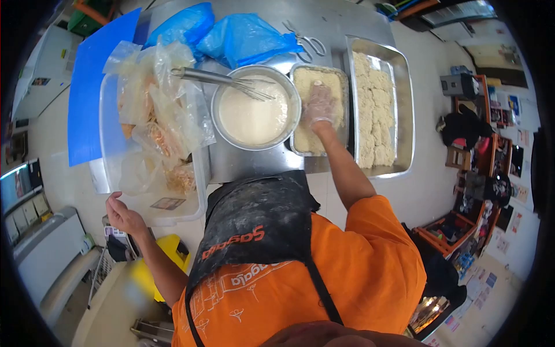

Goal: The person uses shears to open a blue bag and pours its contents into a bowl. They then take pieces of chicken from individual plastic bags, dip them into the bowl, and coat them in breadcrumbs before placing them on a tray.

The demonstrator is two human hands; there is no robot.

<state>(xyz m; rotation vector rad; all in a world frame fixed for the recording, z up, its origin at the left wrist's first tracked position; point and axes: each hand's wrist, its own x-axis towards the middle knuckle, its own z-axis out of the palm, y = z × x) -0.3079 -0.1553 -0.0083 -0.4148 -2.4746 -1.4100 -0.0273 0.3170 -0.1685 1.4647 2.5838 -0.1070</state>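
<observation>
My right hand, in a clear plastic glove, rests fingers down on the pale crumbs in a small metal tray. A small light piece shows at its fingertips; I cannot make out what it is. Beside that tray stands a round metal bowl of creamy batter, with a whisk leaning across its rim. My left hand is held in the air near the outer side of a clear plastic tub, fingers loosely apart and nothing in them. Plastic bags with orange-brown food fill the tub.
A larger metal pan holds rows of crumb-coated pieces at the right. Scissors and blue plastic bags lie at the back of the steel table. A blue board stands behind the tub.
</observation>
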